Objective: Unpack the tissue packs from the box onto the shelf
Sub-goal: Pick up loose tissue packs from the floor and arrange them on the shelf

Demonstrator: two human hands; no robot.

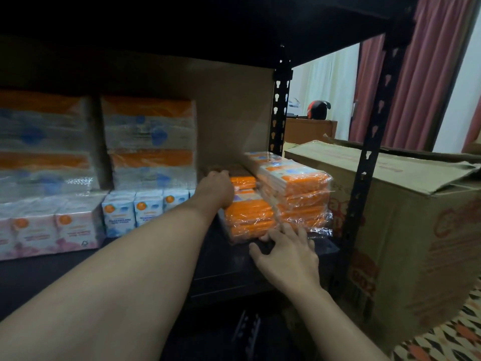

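**Location.** The orange tissue-pack bundle lies on the black shelf board, just right of frame centre. It touches a second orange bundle on its right. The cardboard box stands at the right of the frame, beyond the rack upright.

**Grip state.** The left hand lies on the bundle's upper left edge. Its fingers reach over the far side and are blurred, so it cannot be told whether they curl round the bundle. The right hand is spread, with its fingertips touching the bundle's lower front edge. It grasps nothing.

**Handling (judgement).**
- The bundle is probably light and soft, and it will compress under pressure.
- The clear film is glossy, so likely slippery, and it sits loose at the corners.
- Pinching the film alone is not advised, since it may tear or slide.
- Hold the bundle across two opposite faces with flat palms.
- Alternatively, push on the front face to slide it back, level with the wrapped stacks at left of frame.
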